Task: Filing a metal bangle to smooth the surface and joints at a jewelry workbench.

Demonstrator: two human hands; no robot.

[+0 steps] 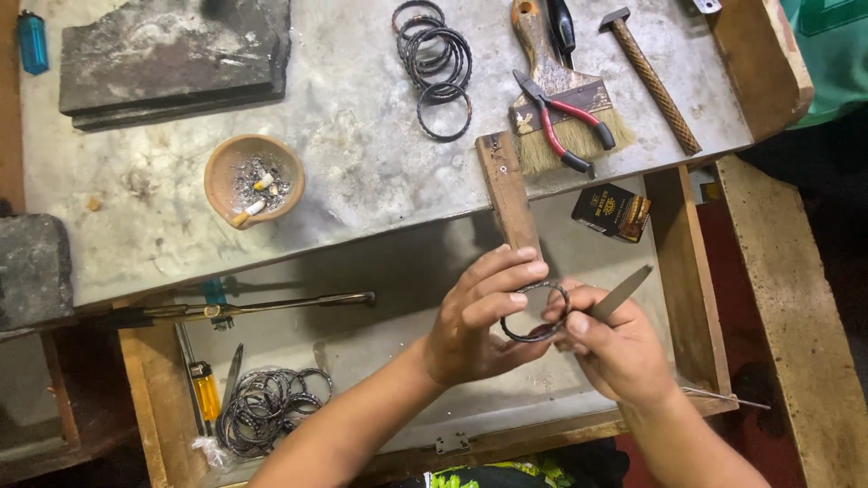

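One dark metal bangle sits at the middle of the work, held over the open drawer just in front of the wooden bench peg. The left hand is closed on the bangle, fingers over its upper rim and thumb below, while the right hand grips a flat metal file whose blade angles up and to the right, its near end meeting the ring. The two hands are close together, nearly touching at the bangle. As a judgement, the main risk is a slip: the ring is pinched in fingertips alone, so a hard stroke could twist it loose into the drawer or drive the file edge against the left fingers. More bangles lie heaped at the drawer's left corner beside a yellow lighter, and a dropped ring could get mixed in with them. On the grey benchtop another stack of bangles lies near a wide brush, red-handled pliers and a hammer. A clay ashtray holds stubs. The only package is a small black box with gold print, lying tilted at the drawer's back right; a blue lighter lies far left.
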